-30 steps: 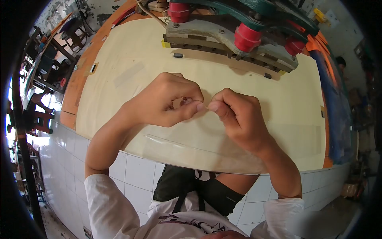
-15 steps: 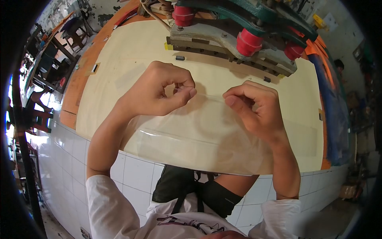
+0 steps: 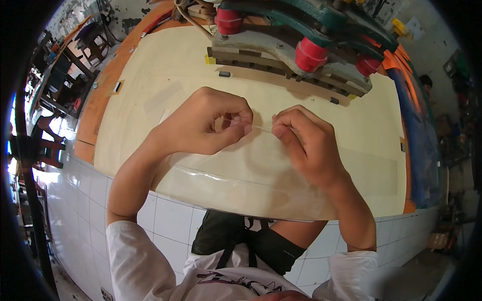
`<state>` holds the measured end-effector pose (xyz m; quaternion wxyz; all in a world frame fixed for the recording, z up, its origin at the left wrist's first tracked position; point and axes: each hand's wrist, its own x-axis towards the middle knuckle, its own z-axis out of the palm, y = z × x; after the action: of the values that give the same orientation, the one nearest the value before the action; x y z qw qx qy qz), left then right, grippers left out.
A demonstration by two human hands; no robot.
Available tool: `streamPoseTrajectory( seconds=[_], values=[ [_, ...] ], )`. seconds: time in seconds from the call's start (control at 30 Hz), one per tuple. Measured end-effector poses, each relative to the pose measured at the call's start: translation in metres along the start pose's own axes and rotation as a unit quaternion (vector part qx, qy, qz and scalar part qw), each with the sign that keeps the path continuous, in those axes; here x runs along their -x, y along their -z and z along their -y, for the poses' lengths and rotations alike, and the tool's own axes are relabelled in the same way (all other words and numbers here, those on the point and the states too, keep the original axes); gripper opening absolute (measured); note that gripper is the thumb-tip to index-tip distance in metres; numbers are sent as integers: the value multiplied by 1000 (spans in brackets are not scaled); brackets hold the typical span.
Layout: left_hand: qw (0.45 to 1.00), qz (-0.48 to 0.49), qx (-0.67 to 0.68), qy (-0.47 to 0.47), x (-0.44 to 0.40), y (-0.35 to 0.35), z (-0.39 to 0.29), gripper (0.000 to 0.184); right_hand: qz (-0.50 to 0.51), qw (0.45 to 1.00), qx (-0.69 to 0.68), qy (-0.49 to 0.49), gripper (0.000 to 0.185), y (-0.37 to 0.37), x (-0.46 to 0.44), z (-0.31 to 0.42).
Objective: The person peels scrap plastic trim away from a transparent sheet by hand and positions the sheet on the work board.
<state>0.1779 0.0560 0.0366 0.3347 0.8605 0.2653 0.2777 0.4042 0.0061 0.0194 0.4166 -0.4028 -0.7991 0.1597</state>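
Observation:
A clear plastic sheet (image 3: 221,181) lies over the pale yellow table cover (image 3: 371,140) and overlaps its near edge. My left hand (image 3: 213,120) is closed, thumb against fingertips, pinching the upper edge of this sheet. A short way to the right, my right hand (image 3: 304,140) pinches the same edge between thumb and curled fingers. Between the two pinches a thin stretch of the see-through edge shows. How much plastic is folded inside the fingers is hidden.
Beyond my hands stands a green and grey press (image 3: 291,50) with red round mounts. Small dark blocks (image 3: 224,74) lie before it. Blue plastic sheeting (image 3: 419,145) hangs at the right edge. A stool (image 3: 93,42) stands far left, and another person (image 3: 426,83) is partly visible far right.
My right hand has moved left, closer to my left hand, which has dropped slightly toward me. The plastic edge between them is shorter, and both hands still pinch it.

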Motion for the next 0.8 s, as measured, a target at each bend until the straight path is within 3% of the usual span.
streamPoseTrajectory(
  seconds=[0.13, 0.2, 0.37, 0.63, 0.8],
  values=[
    [1000, 0, 18, -1, 0, -2, 1, 5, 43, 998, 44, 12, 11, 4, -1, 3],
    [1000, 13, 25, -14, 0, -2, 3, 5, 8, 999, -32, -37, 11, 0, 2, 4],
    [999, -7, 30, -44, -1, -11, 4, 6, 26, 999, -12, -46, 12, 5, 0, 6],
    [999, -47, 11, 16, 1, 3, 3, 4, 65, 990, 13, -124, 16, 22, -5, 8],
    [998, -64, 8, 9, 0, 8, 6, 4, 91, 981, -60, -163, 11, 42, -7, -11]
  ],
)
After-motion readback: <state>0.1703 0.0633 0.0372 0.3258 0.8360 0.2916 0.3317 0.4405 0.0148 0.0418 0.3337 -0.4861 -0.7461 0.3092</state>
